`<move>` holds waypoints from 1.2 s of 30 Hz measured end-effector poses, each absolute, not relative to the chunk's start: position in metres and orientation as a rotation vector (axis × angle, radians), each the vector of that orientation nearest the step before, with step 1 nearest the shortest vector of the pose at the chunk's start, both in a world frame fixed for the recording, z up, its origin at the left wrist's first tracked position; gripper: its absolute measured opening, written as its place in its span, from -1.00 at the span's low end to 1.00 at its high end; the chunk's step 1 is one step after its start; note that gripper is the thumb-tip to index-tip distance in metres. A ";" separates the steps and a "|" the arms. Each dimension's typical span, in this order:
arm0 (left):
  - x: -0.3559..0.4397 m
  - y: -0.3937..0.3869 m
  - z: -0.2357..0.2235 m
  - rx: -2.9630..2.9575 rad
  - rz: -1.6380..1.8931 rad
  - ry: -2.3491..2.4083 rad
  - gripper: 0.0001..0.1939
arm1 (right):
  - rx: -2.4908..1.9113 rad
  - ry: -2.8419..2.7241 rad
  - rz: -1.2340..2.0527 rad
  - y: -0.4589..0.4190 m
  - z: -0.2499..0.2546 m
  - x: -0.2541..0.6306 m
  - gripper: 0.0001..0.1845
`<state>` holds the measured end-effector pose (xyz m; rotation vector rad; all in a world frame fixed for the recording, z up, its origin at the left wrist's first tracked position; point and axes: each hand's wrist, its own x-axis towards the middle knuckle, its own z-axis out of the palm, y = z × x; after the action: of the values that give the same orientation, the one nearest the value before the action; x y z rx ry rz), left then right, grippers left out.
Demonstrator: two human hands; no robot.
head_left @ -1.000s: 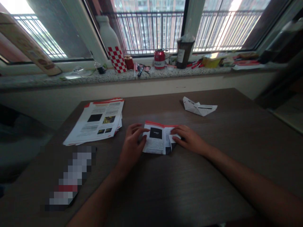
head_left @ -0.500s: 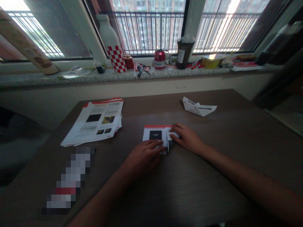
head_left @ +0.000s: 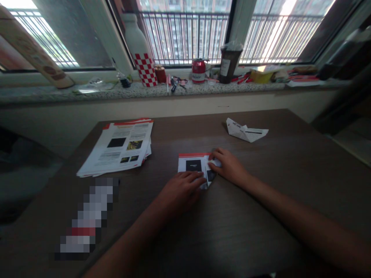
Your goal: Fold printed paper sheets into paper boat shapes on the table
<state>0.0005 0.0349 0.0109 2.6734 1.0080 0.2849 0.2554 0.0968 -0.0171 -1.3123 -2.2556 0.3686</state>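
A small printed sheet of paper (head_left: 185,164) with a red top edge and a black square lies on the brown table, partly folded. Its right corner is turned inward as a flap (head_left: 211,175). My left hand (head_left: 185,187) rests palm down on the sheet's lower part, fingers stretched and covering some of it. At the upper right, my right hand (head_left: 227,166) has its thumb and bent fingers on the flap, holding the paper there. Behind that hand stands a folded paper boat (head_left: 246,131) with print on it.
A stack of printed sheets (head_left: 121,148) lies at the left, with a blurred-out object (head_left: 88,220) nearer me. On the stone windowsill (head_left: 107,92) stand a checkered bottle (head_left: 145,67), a red can (head_left: 198,71), a dark cup (head_left: 228,65) and small clutter.
The flap at the paper's right side lies flatter than before, making a slanted lower right edge. Both hands stay nearly in place. The whole view has shifted slightly.
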 end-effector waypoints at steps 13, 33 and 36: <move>0.001 0.034 0.010 2.729 0.247 1.009 -0.57 | -1.352 -2.248 0.280 0.095 -0.023 0.254 -0.86; -0.001 0.034 0.013 2.675 0.247 0.869 -0.55 | -1.296 -2.271 0.299 0.100 -0.030 0.258 -0.87; -0.001 0.034 0.015 2.670 0.229 0.877 -0.53 | -1.297 -2.273 0.287 0.100 -0.030 0.258 -0.86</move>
<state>-0.0013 0.0337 0.0148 2.6696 0.8765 0.2293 0.2575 0.0997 -0.0305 -1.2973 -2.2735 0.2868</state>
